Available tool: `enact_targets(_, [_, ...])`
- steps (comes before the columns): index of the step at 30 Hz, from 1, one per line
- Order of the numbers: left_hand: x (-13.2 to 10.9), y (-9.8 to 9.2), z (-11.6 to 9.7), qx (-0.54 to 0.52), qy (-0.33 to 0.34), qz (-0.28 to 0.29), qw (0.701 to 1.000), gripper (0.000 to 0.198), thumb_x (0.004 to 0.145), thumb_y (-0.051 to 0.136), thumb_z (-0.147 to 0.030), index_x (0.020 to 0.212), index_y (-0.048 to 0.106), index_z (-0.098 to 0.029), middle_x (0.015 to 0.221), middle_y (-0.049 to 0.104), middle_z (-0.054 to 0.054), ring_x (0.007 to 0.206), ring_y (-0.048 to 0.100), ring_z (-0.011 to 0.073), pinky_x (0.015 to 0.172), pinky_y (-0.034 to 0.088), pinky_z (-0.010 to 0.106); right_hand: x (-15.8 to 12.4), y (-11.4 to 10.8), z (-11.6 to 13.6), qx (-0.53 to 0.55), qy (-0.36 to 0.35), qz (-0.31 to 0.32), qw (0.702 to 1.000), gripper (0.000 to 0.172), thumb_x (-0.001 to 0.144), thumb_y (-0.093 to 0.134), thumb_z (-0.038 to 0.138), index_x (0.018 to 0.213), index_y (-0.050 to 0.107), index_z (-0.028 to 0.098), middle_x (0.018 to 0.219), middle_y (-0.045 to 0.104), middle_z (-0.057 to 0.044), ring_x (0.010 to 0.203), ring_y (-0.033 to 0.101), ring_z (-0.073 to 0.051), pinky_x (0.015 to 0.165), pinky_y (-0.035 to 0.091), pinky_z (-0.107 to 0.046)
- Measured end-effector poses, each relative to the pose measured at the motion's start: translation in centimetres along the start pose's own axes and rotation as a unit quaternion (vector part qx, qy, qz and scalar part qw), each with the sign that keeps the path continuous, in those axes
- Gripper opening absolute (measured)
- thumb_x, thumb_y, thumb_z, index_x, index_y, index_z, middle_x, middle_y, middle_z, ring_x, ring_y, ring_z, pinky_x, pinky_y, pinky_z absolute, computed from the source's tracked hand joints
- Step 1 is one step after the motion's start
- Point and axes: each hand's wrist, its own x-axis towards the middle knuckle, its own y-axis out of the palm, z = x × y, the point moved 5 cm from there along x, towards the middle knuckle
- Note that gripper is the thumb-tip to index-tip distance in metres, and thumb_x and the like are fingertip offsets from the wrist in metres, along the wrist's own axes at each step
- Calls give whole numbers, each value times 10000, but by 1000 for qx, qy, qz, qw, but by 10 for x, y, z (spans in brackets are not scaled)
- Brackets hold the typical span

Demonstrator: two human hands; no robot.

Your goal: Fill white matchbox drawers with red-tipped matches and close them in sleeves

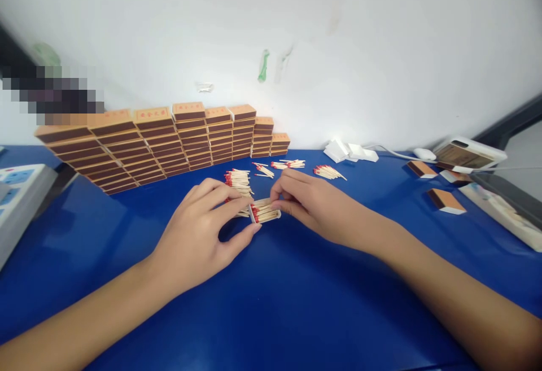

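white tray: open-topped, tilt unclear | red-tipped matches: inside, side by side, heads left

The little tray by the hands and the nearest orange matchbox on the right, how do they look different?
The tray is open, showing red-tipped matches; the matchbox shows none.
The tray's rim is whitish; the matchbox's top is orange.
The left hand holds the tray; no hand touches the matchbox.
Both are small and rectangular.
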Motion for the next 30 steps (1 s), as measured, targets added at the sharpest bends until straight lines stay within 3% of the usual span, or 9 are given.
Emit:
enact_targets(10, [0, 0, 0, -15, -10, 11, 1000, 214, 985, 759, -306, 1158, 748, -181, 1058, 781, 57, 1020, 642, 244, 901, 548, 443, -2, -11, -1, 9, -3, 0, 1000, 156, 1091, 573, 298, 985, 647, 211, 933, 671, -39, 807, 590, -180, 718, 432, -317])
enact_targets(14, [0, 0, 2, -24, -19, 3, 1000, 206, 985, 756, -317, 1150, 752, -193, 1060, 784, 58, 1009, 642, 246, 907, 543, 432, -4, -18, -2, 23, 10, 36, 999, 111, 1035, 668, 311, 985, 667, 212, 907, 673, -23, 783, 581, -171, 685, 426, -306])
enact_targets(19, [-1, 3, 4, -31, -21, 19, 999, 213, 987, 754, -318, 1167, 748, -204, 1075, 789, 55, 1027, 645, 251, 903, 537, 428, -6, -9, -1, 42, 9, 71, 997, 135, 1071, 592, 266, 964, 651, 208, 973, 699, -37, 831, 609, -176, 746, 455, -321])
enact_targets(30, [-3, 5, 4, -41, -24, 35, 998, 216, 996, 747, -329, 1175, 741, -207, 1090, 782, 51, 1044, 635, 249, 888, 539, 435, -5, -1, -1, 50, 3, 62, 997, 109, 1076, 596, 235, 993, 662, 211, 997, 695, -29, 853, 617, -168, 768, 464, -318])
